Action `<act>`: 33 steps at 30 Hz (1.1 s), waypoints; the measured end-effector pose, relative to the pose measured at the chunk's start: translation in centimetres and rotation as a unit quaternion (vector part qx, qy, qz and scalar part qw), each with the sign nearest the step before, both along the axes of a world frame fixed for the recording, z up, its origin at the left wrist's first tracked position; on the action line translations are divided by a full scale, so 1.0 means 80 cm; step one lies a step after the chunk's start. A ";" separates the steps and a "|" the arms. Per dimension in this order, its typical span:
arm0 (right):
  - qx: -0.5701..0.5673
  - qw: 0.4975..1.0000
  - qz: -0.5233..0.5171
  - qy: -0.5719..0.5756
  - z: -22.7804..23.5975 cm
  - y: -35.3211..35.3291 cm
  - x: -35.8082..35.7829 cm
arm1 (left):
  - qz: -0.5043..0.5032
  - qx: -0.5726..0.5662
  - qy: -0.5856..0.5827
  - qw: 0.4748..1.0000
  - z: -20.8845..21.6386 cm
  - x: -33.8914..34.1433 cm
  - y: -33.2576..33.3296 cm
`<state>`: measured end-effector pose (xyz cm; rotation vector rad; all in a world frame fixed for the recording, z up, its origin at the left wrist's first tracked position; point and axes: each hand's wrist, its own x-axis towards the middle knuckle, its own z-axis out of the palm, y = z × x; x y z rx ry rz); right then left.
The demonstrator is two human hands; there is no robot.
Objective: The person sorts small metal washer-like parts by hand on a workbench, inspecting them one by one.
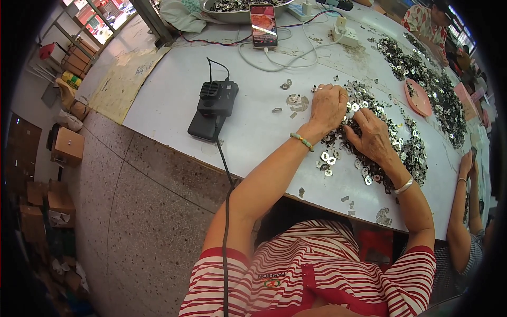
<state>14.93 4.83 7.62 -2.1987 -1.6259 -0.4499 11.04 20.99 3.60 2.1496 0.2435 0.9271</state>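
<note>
A pile of small silver and black metal parts [417, 153] spreads over the white table in front of me. At its left edge is my left hand [328, 108], with a beaded bracelet at the wrist. Its fingers are curled together, and a small dark part shows beside them; whether they grip it is hidden. My right hand [371, 138], a silver bangle on its wrist, rests among the parts. Those fingers bend down into the pile, their tips partly hidden. A few loose flat rings [328, 158] lie just below the hands.
A black device with a cable [217, 100] sits on the table to the left. Toward the back are a propped phone [263, 26], a white power strip [346, 36] and a metal basin [243, 7]. A pink tray [418, 98] lies right; other people sit there. Cardboard boxes [67, 143] stand far left.
</note>
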 end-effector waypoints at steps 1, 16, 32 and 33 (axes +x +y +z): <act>-0.002 1.000 -0.003 0.012 -0.001 0.000 0.003 | -0.001 0.003 -0.004 1.000 0.000 0.000 0.000; 0.235 0.681 -0.129 0.682 0.038 -0.028 0.039 | -0.026 0.002 -0.013 1.000 0.001 0.004 0.004; 0.311 0.295 0.058 0.902 0.014 -0.054 0.052 | -0.037 0.007 0.035 0.999 0.009 -0.003 0.002; 0.314 0.294 0.056 0.901 0.013 -0.056 0.052 | -0.036 0.012 0.036 0.999 0.009 -0.003 0.002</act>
